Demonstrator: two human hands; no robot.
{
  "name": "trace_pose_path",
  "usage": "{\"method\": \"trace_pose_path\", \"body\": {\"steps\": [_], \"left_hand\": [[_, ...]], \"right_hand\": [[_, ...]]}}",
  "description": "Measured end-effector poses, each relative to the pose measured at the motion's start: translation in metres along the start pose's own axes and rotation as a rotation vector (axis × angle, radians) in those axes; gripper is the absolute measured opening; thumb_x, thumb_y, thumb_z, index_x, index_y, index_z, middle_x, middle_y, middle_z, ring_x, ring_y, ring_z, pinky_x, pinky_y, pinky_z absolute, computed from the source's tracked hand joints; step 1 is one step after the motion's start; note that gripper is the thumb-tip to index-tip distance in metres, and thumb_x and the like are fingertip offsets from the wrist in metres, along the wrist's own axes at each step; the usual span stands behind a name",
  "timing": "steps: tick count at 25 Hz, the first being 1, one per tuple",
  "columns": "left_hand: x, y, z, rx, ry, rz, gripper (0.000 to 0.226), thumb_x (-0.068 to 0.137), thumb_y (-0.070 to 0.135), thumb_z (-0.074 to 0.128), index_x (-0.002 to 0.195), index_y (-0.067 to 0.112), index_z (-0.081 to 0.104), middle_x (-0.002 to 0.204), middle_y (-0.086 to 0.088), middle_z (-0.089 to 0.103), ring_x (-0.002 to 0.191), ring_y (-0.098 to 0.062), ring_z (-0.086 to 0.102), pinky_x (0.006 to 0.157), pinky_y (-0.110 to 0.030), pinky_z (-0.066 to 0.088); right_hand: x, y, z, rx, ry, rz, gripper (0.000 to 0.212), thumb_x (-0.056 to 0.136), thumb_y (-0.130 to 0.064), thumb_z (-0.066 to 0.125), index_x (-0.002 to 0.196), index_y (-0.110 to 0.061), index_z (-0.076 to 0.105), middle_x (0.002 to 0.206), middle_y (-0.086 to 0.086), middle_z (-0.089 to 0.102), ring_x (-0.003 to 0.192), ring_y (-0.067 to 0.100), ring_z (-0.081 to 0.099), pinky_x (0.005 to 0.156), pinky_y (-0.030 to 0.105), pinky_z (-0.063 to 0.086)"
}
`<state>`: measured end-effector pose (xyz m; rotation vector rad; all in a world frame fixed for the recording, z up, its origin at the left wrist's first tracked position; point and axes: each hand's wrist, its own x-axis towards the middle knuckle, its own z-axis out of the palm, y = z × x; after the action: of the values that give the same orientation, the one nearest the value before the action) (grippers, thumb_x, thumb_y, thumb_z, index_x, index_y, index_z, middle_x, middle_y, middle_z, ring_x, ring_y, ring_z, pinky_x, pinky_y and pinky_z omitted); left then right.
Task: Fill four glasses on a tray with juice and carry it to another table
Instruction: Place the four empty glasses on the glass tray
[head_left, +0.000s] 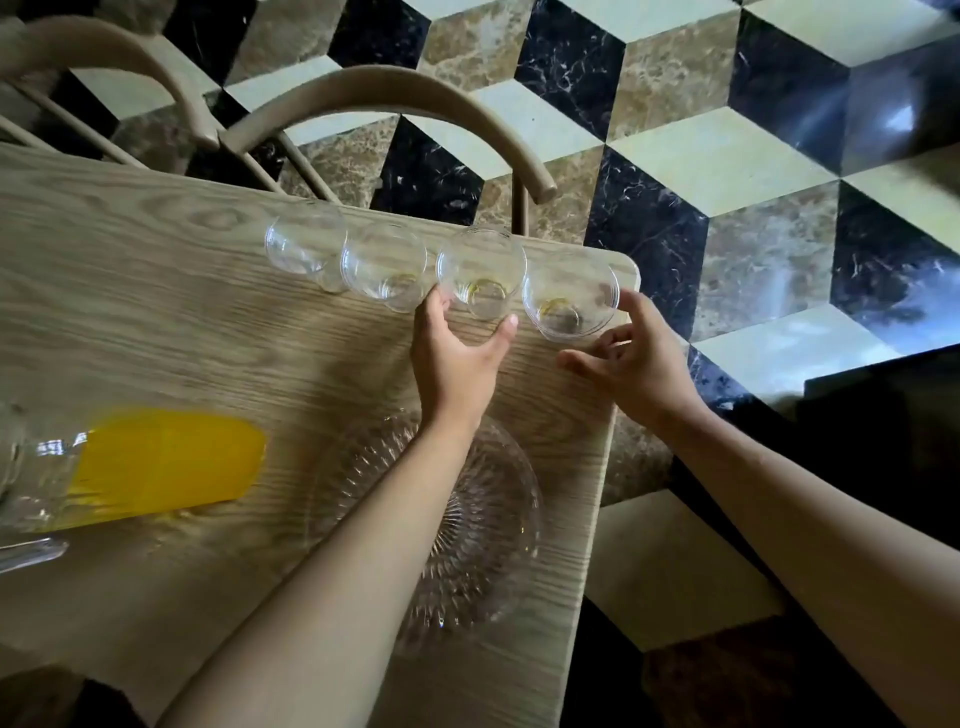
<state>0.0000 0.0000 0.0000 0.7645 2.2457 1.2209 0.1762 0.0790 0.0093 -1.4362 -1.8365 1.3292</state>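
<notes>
Glass tumblers stand empty in a row at 12 o'clock; left hand (457, 358) grasps the third glass (480, 275), right hand (631, 358) released beside the fourth glass (569, 296); next, transfer each to the tray (498, 561) at 6 o'clock.

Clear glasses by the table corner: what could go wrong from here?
1. The rightmost clear glass stands close to the wooden table's rounded corner; a nudge from the open right hand could tip it onto the tiled floor.
2. The left hand grips the neighbouring glass; lifting it may knock the adjacent ones.
3. The left forearm crosses the ribbed glass tray and could snag it.
</notes>
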Motion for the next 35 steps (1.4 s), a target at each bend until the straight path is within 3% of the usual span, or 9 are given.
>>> {"method": "trace_pose_path", "body": {"steps": [2,5,7,11,17,21,29,31,35], "left_hand": [[0.005,0.001,0.005,-0.019,0.008,-0.013,0.086,0.078,0.036,0.092,0.148,0.010,0.050,0.146,-0.005,0.059,0.135,-0.015,0.055,0.116,-0.029,0.042],[0.009,0.000,0.012,-0.034,0.015,-0.041,0.087,0.076,0.036,0.094,0.146,0.009,0.051,0.139,-0.001,0.060,0.131,-0.012,0.055,0.111,-0.023,0.041],[0.011,-0.001,0.014,-0.050,0.040,-0.027,0.084,0.076,0.036,0.094,0.143,0.009,0.052,0.134,0.002,0.060,0.126,-0.012,0.057,0.107,-0.021,0.042],[0.015,-0.002,0.014,-0.088,0.050,0.007,0.080,0.077,0.038,0.093,0.140,0.007,0.054,0.144,-0.006,0.063,0.133,-0.015,0.059,0.114,-0.028,0.045],[0.014,0.001,0.009,-0.094,0.045,0.037,0.076,0.079,0.035,0.092,0.140,0.006,0.056,0.139,-0.010,0.066,0.131,-0.017,0.061,0.116,-0.033,0.048],[0.009,0.002,0.002,-0.082,0.022,0.043,0.078,0.079,0.037,0.092,0.141,0.006,0.055,0.138,-0.010,0.066,0.130,-0.018,0.062,0.114,-0.033,0.050],[-0.025,0.003,-0.050,-0.080,0.003,0.112,0.075,0.079,0.032,0.093,0.138,0.004,0.056,0.130,0.004,0.060,0.118,-0.008,0.061,0.107,-0.017,0.049],[-0.038,0.002,-0.071,-0.083,-0.013,0.116,0.074,0.079,0.030,0.093,0.138,0.003,0.056,0.128,0.003,0.061,0.116,-0.004,0.060,0.104,-0.012,0.048],[-0.068,-0.011,-0.113,-0.106,-0.051,0.120,0.084,0.074,0.043,0.090,0.139,0.001,0.056,0.126,-0.002,0.064,0.113,-0.012,0.064,0.104,-0.017,0.052]], "right_hand": [[0.004,-0.002,0.001,-0.015,-0.020,0.004,0.080,0.068,-0.021,0.094,0.136,-0.024,0.053,0.082,-0.010,0.059,0.065,-0.002,0.055,0.062,0.024,0.054],[0.007,0.000,0.006,0.003,-0.022,0.025,0.083,0.068,-0.023,0.094,0.139,-0.025,0.051,0.078,-0.008,0.060,0.064,-0.001,0.055,0.061,0.019,0.052],[0.008,0.000,0.008,0.018,-0.013,0.017,0.083,0.068,-0.024,0.094,0.139,-0.025,0.051,0.081,0.002,0.065,0.068,0.007,0.059,0.067,0.027,0.056],[0.010,0.002,0.007,0.084,-0.008,0.018,0.078,0.069,-0.025,0.093,0.136,-0.023,0.054,0.100,0.015,0.072,0.075,0.030,0.069,0.076,0.050,0.060],[0.008,0.004,0.007,0.100,-0.024,0.022,0.075,0.073,-0.024,0.091,0.139,-0.022,0.054,0.096,-0.011,0.068,0.071,0.021,0.068,0.076,0.056,0.060],[0.002,0.003,0.006,0.113,-0.006,0.000,0.074,0.073,-0.025,0.091,0.137,-0.022,0.054,0.118,-0.011,0.067,0.076,0.035,0.070,0.073,0.058,0.060],[-0.044,-0.023,0.010,0.147,0.104,0.008,0.071,0.074,-0.026,0.090,0.135,-0.021,0.056,0.124,-0.008,0.064,0.067,0.017,0.062,0.072,0.052,0.061],[-0.064,-0.033,0.015,0.117,0.120,-0.001,0.072,0.073,-0.029,0.090,0.136,-0.021,0.056,0.127,-0.006,0.064,0.068,0.017,0.064,0.073,0.046,0.062],[-0.108,-0.044,0.034,0.128,0.129,-0.016,0.073,0.074,-0.023,0.091,0.137,-0.016,0.055,0.128,-0.001,0.063,0.070,0.016,0.064,0.068,0.031,0.057]]}}
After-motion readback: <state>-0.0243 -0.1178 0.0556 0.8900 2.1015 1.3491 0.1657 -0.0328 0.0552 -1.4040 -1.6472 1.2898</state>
